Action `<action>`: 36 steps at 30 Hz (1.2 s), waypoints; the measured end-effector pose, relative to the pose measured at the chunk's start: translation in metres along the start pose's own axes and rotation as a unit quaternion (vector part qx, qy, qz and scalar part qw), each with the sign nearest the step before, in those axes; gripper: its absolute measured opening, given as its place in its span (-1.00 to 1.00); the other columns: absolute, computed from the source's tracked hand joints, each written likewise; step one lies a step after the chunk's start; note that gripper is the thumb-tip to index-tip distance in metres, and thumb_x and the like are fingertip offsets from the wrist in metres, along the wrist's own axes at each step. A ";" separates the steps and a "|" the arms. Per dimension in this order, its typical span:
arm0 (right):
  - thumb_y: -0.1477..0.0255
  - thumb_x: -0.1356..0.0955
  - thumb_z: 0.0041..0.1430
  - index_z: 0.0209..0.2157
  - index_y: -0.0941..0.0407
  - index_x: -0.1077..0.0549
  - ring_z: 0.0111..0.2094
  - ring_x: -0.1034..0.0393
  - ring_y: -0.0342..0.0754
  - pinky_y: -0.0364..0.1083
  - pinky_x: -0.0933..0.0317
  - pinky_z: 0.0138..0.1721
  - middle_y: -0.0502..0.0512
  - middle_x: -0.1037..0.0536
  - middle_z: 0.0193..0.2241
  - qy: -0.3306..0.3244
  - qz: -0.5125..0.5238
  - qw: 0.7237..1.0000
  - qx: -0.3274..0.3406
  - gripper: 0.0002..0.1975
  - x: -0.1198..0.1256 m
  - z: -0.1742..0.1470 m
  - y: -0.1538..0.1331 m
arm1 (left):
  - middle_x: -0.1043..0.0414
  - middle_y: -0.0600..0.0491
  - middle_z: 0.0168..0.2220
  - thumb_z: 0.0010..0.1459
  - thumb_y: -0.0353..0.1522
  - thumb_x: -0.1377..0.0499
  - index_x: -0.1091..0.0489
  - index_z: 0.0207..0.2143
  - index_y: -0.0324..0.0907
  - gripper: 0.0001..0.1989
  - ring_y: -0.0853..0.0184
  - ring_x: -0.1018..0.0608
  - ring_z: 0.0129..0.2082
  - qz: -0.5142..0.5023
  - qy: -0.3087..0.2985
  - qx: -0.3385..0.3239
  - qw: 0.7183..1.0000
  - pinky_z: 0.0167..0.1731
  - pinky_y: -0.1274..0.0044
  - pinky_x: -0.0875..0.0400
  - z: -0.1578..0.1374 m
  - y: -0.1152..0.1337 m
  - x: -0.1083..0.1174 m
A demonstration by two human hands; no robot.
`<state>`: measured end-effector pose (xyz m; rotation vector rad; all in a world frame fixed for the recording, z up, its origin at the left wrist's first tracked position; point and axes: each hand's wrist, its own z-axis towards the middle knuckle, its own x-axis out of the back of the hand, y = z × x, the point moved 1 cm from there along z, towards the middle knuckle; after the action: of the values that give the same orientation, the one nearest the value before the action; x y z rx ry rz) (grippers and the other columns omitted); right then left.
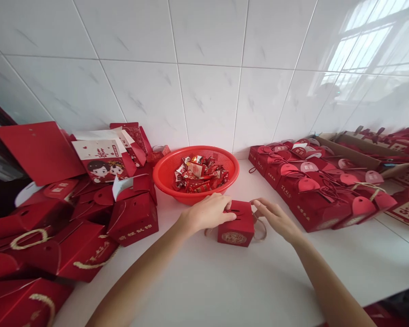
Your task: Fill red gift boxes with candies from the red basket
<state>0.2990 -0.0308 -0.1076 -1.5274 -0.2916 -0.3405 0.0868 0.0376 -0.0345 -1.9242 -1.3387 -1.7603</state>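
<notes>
A small red candy box (236, 227) stands upright on the white counter in front of me, its top folded shut with small slots showing and a round gold emblem on the near face. My left hand (209, 211) grips its upper left, with the thumb lying over the top and the fingers curled behind the edge. At the box's right upper edge is my right hand (276, 217); its fingers stretch forward and touch the corner. Rope handles (261, 229) stick out at both sides of the box, the right one just below my right fingers.
Behind the box sits a red plastic basket (160, 184) of wrapped candies (199, 175). Red boxes with rope handles (132, 218) pile up at left, beside printed cartons (104, 159). Rows of closed red boxes (310, 204) line the right. A tiled wall (207, 100) bounds the back.
</notes>
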 end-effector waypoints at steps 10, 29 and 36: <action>0.23 -0.49 0.11 -0.11 0.04 -0.52 -0.41 -0.36 -0.09 -0.07 -0.29 -0.36 0.10 -0.62 -0.28 0.034 0.187 0.973 0.128 -0.67 0.007 -0.007 -0.010 | -0.51 -0.04 -0.22 0.18 -0.12 -0.13 -0.28 -0.40 -0.14 -0.72 0.11 -0.57 -0.15 -0.039 0.030 -0.017 0.999 -0.36 0.45 -0.34 0.006 -0.002 -0.009; 0.28 -0.44 0.14 -0.21 0.05 -0.59 -0.49 -0.14 -0.16 -0.11 -0.12 -0.42 0.05 -0.59 -0.28 -0.011 0.006 0.992 0.124 -0.80 -0.011 -0.005 -0.012 | -0.43 0.14 -0.42 -0.03 -0.35 -0.19 -0.45 -0.15 -0.13 -0.68 0.30 -0.48 -0.39 -0.065 -0.025 -0.048 0.996 -0.41 0.54 -0.27 -0.003 -0.018 0.017; 0.35 -0.43 0.10 -0.21 0.08 -0.58 -0.49 -0.14 -0.17 -0.12 -0.12 -0.41 0.06 -0.59 -0.26 -0.023 0.019 0.993 0.118 -0.80 -0.013 -0.003 -0.014 | -0.49 0.10 -0.38 0.02 -0.20 -0.27 -0.53 -0.28 -0.16 -0.74 0.31 -0.49 -0.33 -0.234 0.040 -0.043 0.970 -0.28 0.51 -0.33 -0.015 -0.026 0.042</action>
<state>0.2814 -0.0338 -0.0999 -1.3071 -0.3273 -0.2328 0.0525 0.0620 -0.0048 -1.6466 -1.8259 -2.1065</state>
